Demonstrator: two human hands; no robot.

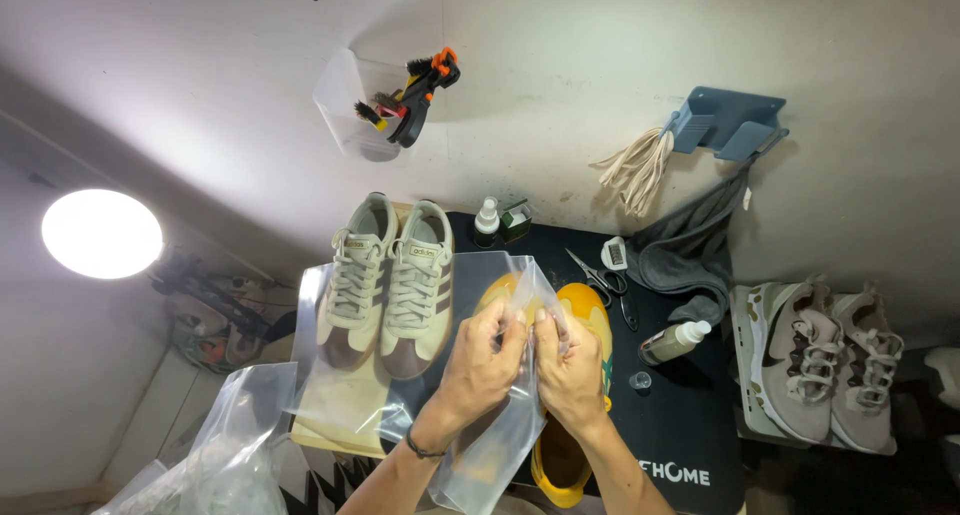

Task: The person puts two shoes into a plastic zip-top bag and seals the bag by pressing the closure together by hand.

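1. The left hand (478,360) and the right hand (568,365) meet over the middle of the worktop (690,425), a dark mat-covered surface. The fingers of both hands are closed, pinching the upper edge of a clear plastic bag (500,445).
2. The clear plastic bag hangs from the pinch down over both forearms and is the landmark for the positions below.
3. A yellow shoe (585,310) lies directly behind and below the bag; the hands and the plastic cover most of it.
4. A pair of cream sneakers (392,285) with brown toe caps stands just left of the bag, on a second sheet of clear plastic (320,395).
5. Beyond the bag stand a small white-capped bottle (486,221) and a small green box (516,219).
6. To the right of the bag lie scissors (603,283), a spray bottle (675,341) on its side and a small clear cap (641,381).
7. Further right, a grey cloth (685,255) hangs from a blue wall holder (725,122), beside a bundle of cream laces (640,165).
8. Well right of the bag, off the mat, sits a pair of grey patterned sneakers (820,365).
9. Above the bag, a clear wall cup (345,110) holds brushes (415,95).
10. Far left is a round lamp (100,233).
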